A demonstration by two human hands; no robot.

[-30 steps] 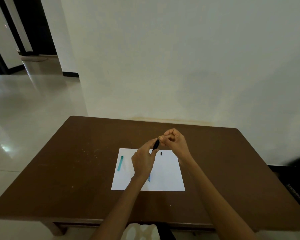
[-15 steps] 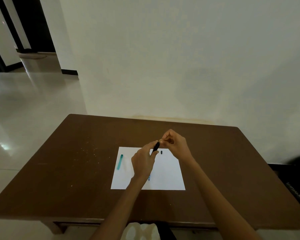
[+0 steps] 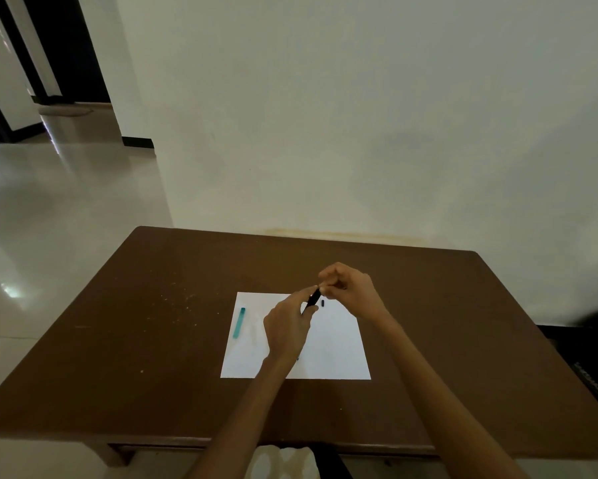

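Observation:
My left hand (image 3: 285, 328) grips a slim black pen part (image 3: 313, 299) above a white sheet of paper (image 3: 335, 347) on the brown table (image 3: 152, 340). The fingers of my right hand (image 3: 351, 288) are curled and pinch the top end of that black part. A small black piece (image 3: 323, 303) lies on the paper just below my right hand. A teal pen piece (image 3: 239, 322) lies on the paper's left side. A small blue bit (image 3: 297, 358) peeks out under my left wrist.
The table stands against a white wall (image 3: 359, 133). Pale crumbs (image 3: 180, 305) are scattered left of the paper. A dark object (image 3: 587, 361) sits off the table's right edge. Shiny floor (image 3: 48, 219) lies to the left.
Both hands have stayed together over the paper's top edge, shifting only slightly. My right fingers have closed in on the tip of the black part.

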